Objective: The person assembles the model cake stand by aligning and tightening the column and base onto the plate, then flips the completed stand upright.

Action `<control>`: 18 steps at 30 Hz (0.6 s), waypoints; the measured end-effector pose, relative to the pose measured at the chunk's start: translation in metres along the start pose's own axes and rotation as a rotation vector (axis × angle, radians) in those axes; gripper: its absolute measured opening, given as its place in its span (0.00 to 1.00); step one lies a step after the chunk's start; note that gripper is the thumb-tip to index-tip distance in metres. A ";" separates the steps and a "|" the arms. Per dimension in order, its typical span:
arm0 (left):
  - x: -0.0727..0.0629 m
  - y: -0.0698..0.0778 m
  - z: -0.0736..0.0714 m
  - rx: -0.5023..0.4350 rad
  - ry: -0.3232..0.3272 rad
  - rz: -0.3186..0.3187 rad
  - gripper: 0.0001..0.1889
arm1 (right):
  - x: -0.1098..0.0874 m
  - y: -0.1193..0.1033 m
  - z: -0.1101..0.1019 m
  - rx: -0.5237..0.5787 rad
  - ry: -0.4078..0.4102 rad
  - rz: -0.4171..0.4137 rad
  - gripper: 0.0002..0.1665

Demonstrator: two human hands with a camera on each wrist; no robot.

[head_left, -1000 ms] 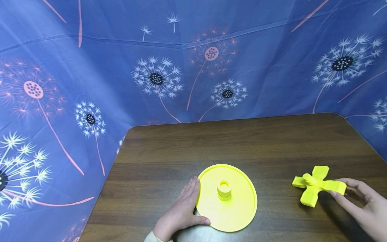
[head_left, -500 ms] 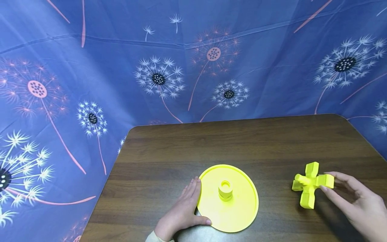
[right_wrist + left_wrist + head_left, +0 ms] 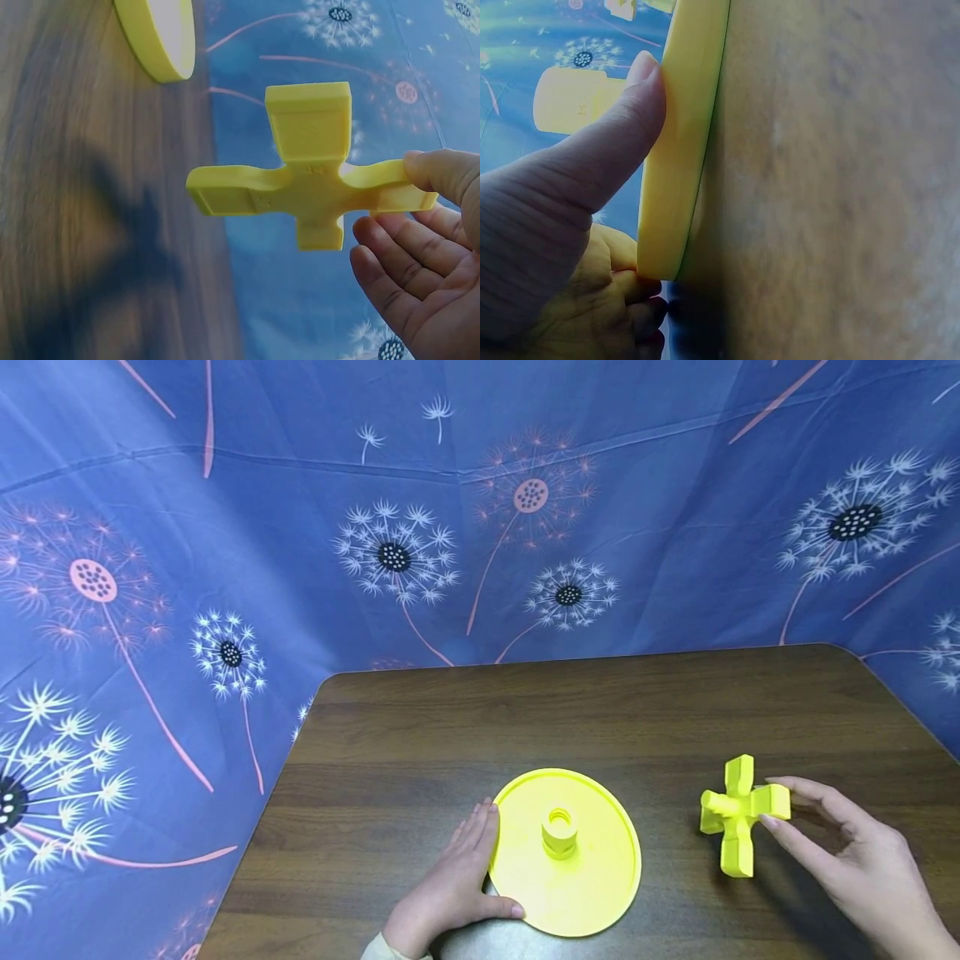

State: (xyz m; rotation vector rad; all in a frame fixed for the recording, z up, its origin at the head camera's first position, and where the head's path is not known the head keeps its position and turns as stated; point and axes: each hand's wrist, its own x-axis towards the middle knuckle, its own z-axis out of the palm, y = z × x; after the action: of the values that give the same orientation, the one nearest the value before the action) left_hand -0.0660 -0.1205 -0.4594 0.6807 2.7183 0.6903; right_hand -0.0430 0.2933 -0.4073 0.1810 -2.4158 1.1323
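Observation:
A round yellow plate with a raised rim lies on the table, a short hollow post standing at its middle. My left hand holds its left edge, fingers along the rim and thumb on the near side; in the left wrist view the thumb presses the rim's side. To the right, my right hand pinches one arm of a yellow four-armed cross piece between thumb and fingers. That piece is held tilted above the table, a round peg pointing left toward the plate. Its flat back shows in the right wrist view.
The dark wood-grain table has rounded far corners. Behind it and along both sides hangs a blue cloth with a dandelion print. A shadow of the hand and cross piece falls on the tabletop.
My right hand has moved left with the cross piece, tipping it so its peg turns from upward to leftward. The left hand and the plate stay in place.

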 end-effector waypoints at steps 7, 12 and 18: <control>-0.001 -0.001 0.000 -0.016 0.011 0.026 0.66 | 0.006 -0.016 0.013 0.031 -0.038 -0.042 0.32; -0.001 -0.001 0.000 -0.012 0.003 0.016 0.66 | 0.009 -0.026 0.028 0.094 -0.046 -0.113 0.34; -0.001 -0.001 0.000 -0.022 0.002 0.004 0.66 | 0.015 -0.042 0.043 0.141 -0.073 -0.178 0.35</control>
State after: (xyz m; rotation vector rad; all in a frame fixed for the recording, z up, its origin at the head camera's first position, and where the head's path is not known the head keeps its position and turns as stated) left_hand -0.0658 -0.1213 -0.4598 0.6814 2.7073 0.7210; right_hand -0.0585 0.2347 -0.3956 0.4804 -2.3276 1.2326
